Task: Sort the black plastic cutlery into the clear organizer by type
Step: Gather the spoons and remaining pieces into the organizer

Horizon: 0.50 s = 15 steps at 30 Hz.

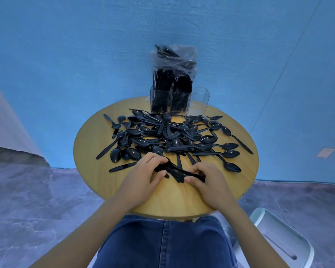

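Currently we see both hands at the near edge of the round wooden worktop [97, 144], gripping one small bundle of black spoons [177, 172] between them. The left hand [143, 175] has fingers and thumb curled round one end of the bundle; the right hand [205, 178] pinches the other end with curled fingers. The bundle lies low over the worktop; we cannot tell whether it touches the surface.

Beyond the hands, a loose pile of black spoons [168, 136] covers the middle of the worktop. At the far edge stands the clear organizer [198, 101], with three upright compartments. The left and middle compartments are packed with black cutlery standing on end; the right compartment holds none. Just behind the organizer sits a clear plastic bag [174, 57] of more black cutlery, against the blue wall [66, 55].

A white chair [278, 238] stands on the floor at lower right.
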Tool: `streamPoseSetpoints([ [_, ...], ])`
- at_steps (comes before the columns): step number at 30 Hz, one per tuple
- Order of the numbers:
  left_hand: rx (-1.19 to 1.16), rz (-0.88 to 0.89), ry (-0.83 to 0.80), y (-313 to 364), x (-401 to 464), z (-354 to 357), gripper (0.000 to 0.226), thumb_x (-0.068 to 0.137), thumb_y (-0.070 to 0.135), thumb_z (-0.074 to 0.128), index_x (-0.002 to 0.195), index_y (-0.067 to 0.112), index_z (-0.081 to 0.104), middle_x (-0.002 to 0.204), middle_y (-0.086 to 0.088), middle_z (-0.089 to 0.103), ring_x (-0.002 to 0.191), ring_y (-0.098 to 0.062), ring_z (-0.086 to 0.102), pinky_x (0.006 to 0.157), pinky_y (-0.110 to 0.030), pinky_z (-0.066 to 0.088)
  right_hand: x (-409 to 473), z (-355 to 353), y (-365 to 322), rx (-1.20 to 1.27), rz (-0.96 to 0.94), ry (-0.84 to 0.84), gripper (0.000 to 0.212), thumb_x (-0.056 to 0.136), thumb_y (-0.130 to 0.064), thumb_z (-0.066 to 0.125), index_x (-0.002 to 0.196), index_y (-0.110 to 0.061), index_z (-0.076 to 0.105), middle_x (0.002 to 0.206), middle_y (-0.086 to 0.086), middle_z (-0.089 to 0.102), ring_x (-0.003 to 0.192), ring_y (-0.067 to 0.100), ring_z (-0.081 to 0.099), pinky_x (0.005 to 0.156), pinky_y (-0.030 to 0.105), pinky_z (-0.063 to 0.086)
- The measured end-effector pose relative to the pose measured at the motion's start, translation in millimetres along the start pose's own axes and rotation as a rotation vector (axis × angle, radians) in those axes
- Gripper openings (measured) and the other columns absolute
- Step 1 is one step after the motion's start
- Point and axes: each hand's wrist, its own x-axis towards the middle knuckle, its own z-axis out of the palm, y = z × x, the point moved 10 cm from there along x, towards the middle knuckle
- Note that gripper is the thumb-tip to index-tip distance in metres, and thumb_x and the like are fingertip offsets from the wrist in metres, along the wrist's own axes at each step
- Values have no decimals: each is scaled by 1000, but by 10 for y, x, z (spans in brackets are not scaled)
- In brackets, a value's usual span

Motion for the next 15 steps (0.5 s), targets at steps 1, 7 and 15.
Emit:
streamPoseSetpoints([
  [1, 5, 6, 21, 1, 19, -29, 29, 94, 23, 53, 123, 24, 55, 116, 15, 47, 107, -1, 47, 87, -13, 38, -1, -33, 9, 35, 7, 12, 11, 84, -26, 68, 80, -23, 59, 79, -12, 53, 78, 1, 44, 64, 12, 30],
  [7, 78, -35, 106, -95, 139, -177, 30, 91, 22, 56, 122, 22, 52, 118, 14, 45, 110, -3, 45, 89, -16, 37, 10, -334, 212, 193, 101, 172, 13, 85, -22, 68, 79, -30, 60, 76, -13, 61, 73, -3, 55, 66, 11, 37],
  [15, 233, -70, -40, -226, 320, -37, 40, 96, 25, 51, 135, 23, 46, 130, 8, 44, 118, -10, 42, 99, -25, 36, -32, -378, 318, 253, 121, 310, 15, 89, -19, 63, 83, -31, 56, 72, -12, 60, 68, 0, 56, 62, 6, 38],
])
